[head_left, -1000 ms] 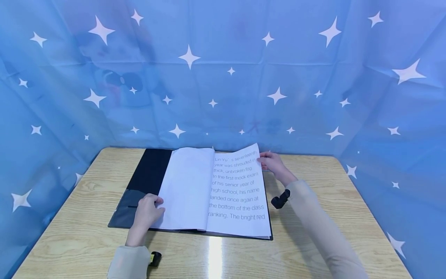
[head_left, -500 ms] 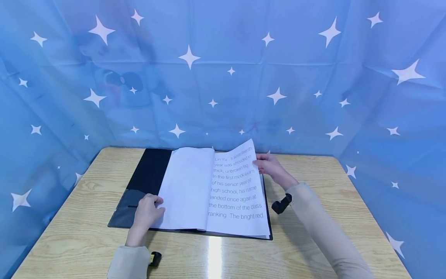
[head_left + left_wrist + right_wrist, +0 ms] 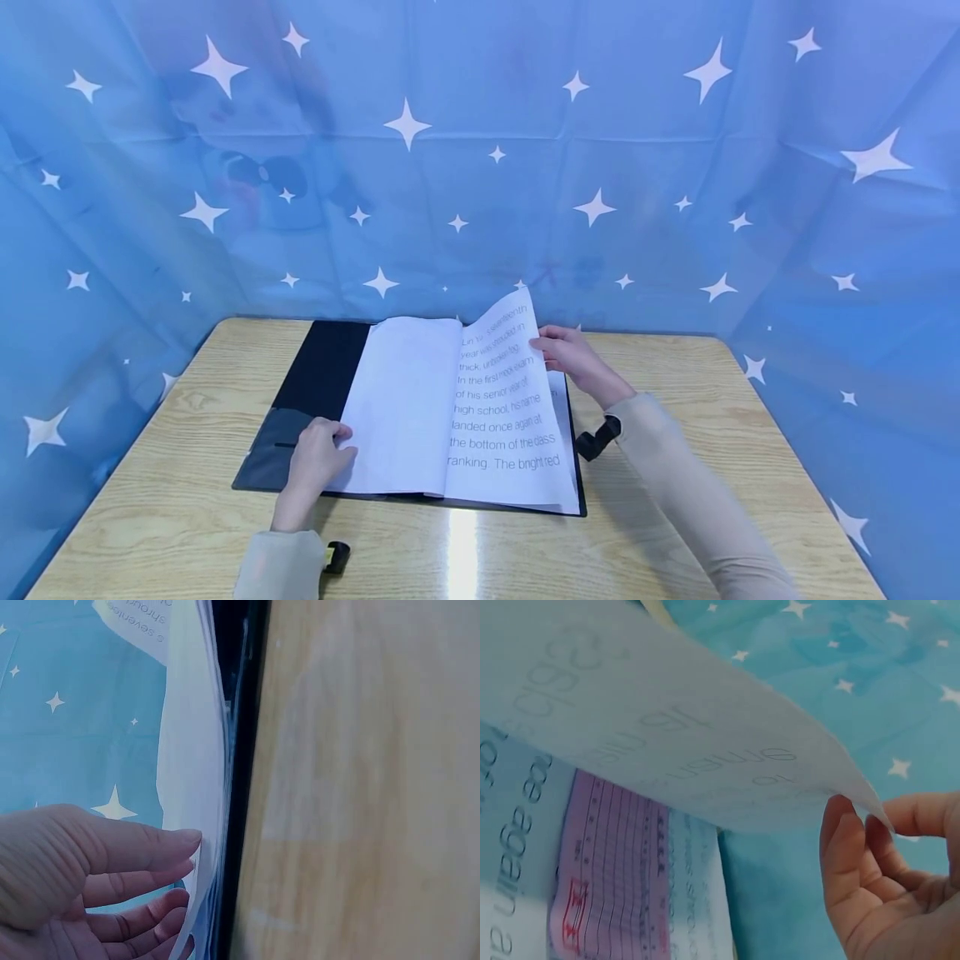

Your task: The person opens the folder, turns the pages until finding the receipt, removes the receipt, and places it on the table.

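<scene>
A black folder [image 3: 324, 367] lies spread on the table with white pages inside. The left page [image 3: 401, 408] is blank. Large black English text covers the right page [image 3: 498, 417], whose outer top corner is lifted and bowed inward. My right hand [image 3: 573, 358] pinches that page's outer edge between thumb and fingers [image 3: 840, 840]. At the blank page's outer edge, my left hand [image 3: 318, 454] holds the paper, thumb [image 3: 176, 844] against it and the other fingers curled. Under the raised page, the right wrist view shows a pink-purple slip [image 3: 615, 862] with ruled lines and red print.
The folder rests on a light wood-grain table [image 3: 660, 517]. A blue curtain [image 3: 480, 183] with white stars hangs behind and at both sides. Another printed sheet [image 3: 697, 892] lies beneath the lifted page, beside the slip.
My right hand has moved left, carrying the right page's outer edge up and inward, so the page curls more and the sheet below shows at its side. My left hand has stayed in place.
</scene>
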A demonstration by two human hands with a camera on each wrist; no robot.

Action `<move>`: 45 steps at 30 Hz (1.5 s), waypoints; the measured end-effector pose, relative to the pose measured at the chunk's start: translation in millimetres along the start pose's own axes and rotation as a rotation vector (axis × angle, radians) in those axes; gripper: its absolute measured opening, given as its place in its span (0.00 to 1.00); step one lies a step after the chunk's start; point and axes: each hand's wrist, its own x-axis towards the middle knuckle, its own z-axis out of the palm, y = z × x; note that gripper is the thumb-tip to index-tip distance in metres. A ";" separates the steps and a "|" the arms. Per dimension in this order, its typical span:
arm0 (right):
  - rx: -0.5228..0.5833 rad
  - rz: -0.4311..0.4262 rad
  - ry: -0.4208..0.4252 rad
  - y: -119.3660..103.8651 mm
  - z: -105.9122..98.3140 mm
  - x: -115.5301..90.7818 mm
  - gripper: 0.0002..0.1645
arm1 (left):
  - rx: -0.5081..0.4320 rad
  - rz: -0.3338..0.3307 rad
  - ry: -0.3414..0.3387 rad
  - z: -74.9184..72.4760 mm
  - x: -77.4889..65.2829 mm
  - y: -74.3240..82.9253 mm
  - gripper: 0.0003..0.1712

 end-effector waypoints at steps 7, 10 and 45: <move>0.015 -0.008 -0.017 -12.1 9.2 -0.5 0.12 | 0.011 -0.005 -0.009 0.5 -1.5 4.3 0.11; 0.034 -0.025 -0.035 -16.8 13.1 0.1 0.12 | 0.015 -0.005 -0.007 1.2 -2.3 6.0 0.11; 0.179 -0.088 -0.085 -46.8 61.5 17.3 0.05 | -0.281 0.385 0.275 -10.8 -12.3 80.4 0.04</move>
